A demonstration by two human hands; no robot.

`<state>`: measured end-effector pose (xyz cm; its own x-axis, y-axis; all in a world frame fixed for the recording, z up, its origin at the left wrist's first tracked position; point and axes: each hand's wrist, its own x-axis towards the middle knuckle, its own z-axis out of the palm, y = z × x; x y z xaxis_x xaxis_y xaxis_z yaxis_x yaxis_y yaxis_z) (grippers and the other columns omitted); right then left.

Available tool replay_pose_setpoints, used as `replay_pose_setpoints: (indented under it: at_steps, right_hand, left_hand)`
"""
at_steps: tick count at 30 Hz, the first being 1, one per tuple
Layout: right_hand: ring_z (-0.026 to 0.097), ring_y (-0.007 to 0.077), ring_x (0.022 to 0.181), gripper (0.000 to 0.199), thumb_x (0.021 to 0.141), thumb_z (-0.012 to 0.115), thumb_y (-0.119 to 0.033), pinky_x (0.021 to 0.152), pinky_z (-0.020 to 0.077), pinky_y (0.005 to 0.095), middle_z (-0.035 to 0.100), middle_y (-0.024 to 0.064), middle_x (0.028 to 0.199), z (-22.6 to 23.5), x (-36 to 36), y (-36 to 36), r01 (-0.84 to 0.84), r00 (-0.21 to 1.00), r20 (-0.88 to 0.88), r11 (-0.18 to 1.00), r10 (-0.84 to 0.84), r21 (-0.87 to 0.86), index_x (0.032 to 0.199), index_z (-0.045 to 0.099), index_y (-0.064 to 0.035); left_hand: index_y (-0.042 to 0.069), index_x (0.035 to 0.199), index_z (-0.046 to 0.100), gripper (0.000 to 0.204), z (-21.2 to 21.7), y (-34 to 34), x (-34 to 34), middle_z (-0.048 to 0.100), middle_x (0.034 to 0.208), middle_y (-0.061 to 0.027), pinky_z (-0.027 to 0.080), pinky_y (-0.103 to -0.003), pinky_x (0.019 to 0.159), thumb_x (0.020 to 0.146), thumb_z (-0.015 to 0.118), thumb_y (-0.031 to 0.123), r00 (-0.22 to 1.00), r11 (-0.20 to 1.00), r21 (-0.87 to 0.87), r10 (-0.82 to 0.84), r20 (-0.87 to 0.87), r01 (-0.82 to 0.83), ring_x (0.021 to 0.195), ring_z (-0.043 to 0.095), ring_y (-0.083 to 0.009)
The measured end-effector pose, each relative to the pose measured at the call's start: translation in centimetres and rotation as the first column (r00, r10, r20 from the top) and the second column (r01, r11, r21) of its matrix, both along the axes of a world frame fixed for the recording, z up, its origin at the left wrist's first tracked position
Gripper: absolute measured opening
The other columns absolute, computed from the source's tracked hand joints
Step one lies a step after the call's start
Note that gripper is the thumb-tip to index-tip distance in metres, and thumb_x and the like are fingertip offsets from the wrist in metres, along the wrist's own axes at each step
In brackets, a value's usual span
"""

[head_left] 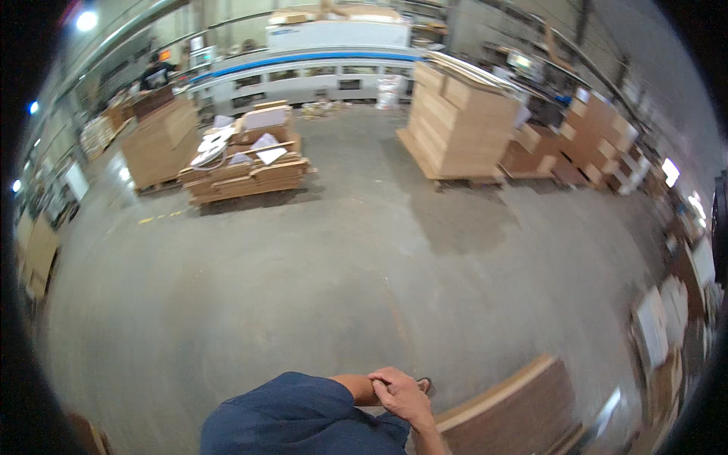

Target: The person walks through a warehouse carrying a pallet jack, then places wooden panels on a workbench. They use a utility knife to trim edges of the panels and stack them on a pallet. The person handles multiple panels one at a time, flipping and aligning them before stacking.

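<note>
Brown wooden panel [519, 413] lies at the lower right of the frame, near the right hand [402, 396], which I see laid over the left wrist [362, 389] at lower centre. The hands are together; I cannot tell whether either grips. Stacked boards [246, 180] sit upper left.

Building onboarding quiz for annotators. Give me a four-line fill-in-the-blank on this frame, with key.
1. The right hand touches the person's ____ arm.
2. In the picture, the brown panel stack lies farther to the ____ than the right hand.
3. The long stripe along the machine at the back is coloured ____.
4. The bare floor is coloured ____.

Missing words: left; right; blue; grey.
</note>
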<state>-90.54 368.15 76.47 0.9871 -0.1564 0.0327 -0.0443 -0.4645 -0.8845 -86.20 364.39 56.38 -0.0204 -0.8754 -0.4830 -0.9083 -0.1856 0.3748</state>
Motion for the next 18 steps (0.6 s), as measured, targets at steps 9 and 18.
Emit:
replay_pose_setpoints:
  at_steps: [9, 18]
  right_hand:
    - [0.065, 0.0252, 0.1, 0.033, 0.084, 0.061, -0.018, 0.087, 0.0508, 0.0354, 0.067, 0.0101, 0.109, 3.3, 9.1, -31.4, -0.421, 0.903, -0.106, 0.907, 0.417, -0.016, 0.116, 0.063, -0.0089]
    - [0.062, 0.0317, 0.092, 0.024, 0.08, 0.059, -0.012, 0.08, 0.0488, 0.0408, 0.065, 0.0142, 0.096, -4.2, 20.7, -58.7, -0.39, 0.909, -0.09, 0.906, 0.408, 0.164, 0.103, 0.059, -0.0032]
  left_hand:
    - [0.009, 0.105, 0.067, 0.034, 1.9, -28.0, 10.2, 0.068, 0.108, -0.0128, 0.052, -0.046, 0.082, 0.087, 0.06, 0.037, 0.989, 0.99, 0.011, 0.138, -0.055, -0.138, 0.103, 0.064, -0.0302]
    - [0.008, 0.111, 0.065, 0.036, -2.7, -55.8, 18.7, 0.067, 0.11, -0.0135, 0.052, -0.046, 0.082, 0.088, 0.06, 0.035, 0.984, 0.987, 0.03, -0.153, -0.095, 0.157, 0.104, 0.064, -0.0315]
